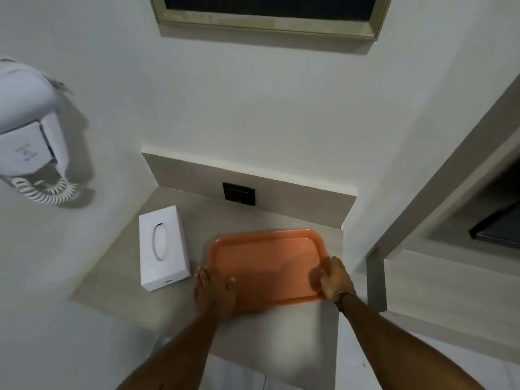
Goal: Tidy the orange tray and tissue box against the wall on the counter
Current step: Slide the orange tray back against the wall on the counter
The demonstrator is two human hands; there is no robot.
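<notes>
head view: orange tray (270,263) flat on counter (197,215), long axis left-right, roughly parallel to wall (281,187) beyond far rim, gap between. left hand (215,291) fingers straight along near-left rim, thumb over it. right hand (336,280) curled over near-right rim. tray smooth plastic, rounded corners. tissue box (163,249), white card, just left, nearer left hand.

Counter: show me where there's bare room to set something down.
Free: the strip between the tray and the wall socket, and the counter in front of the tray. Crowded: the gap between tissue box and tray, where the left hand sits.
</notes>
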